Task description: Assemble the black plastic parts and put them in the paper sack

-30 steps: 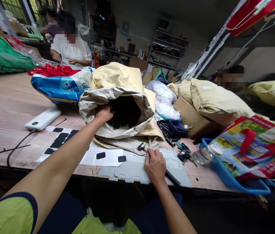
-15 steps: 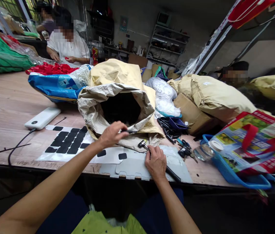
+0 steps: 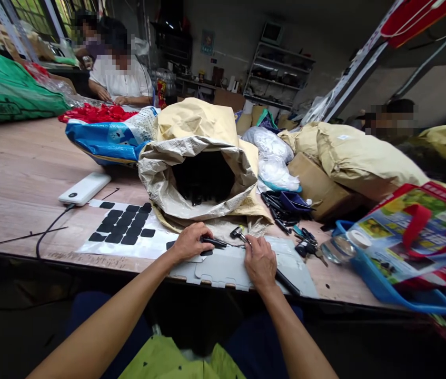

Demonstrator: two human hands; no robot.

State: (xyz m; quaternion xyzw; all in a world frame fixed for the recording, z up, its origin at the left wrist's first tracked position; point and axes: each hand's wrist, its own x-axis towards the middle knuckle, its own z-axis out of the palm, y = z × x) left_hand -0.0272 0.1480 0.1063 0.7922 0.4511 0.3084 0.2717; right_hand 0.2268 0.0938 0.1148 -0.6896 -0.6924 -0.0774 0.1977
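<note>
My left hand (image 3: pixel 192 242) is closed on a slim black part (image 3: pixel 215 242) above the grey board (image 3: pixel 226 268), in front of the open paper sack (image 3: pixel 154 173). Dark pieces show inside the sack's mouth. My right hand (image 3: pixel 261 261) grips a small hammer (image 3: pixel 287 282) with a black handle, its metal head pointing toward the sack. The hammer's head lies just right of the black part, apart from it. Left of my left hand, a white sheet (image 3: pixel 88 246) carries rows of black rounded pads (image 3: pixel 122 226).
A white power bank (image 3: pixel 85 188) with a cable lies on the left. Black parts (image 3: pixel 281 210), keys (image 3: pixel 308 245), a clear jar (image 3: pixel 339 248) and a blue basket (image 3: pixel 404 295) stand on the right. Across the table, a person in white (image 3: pixel 122 79) handles red pieces (image 3: pixel 96 113).
My left hand has come down from the sack's mouth to the grey board, bringing the black part close to the hammer. My right hand keeps its grip. The view has shifted slightly.
</note>
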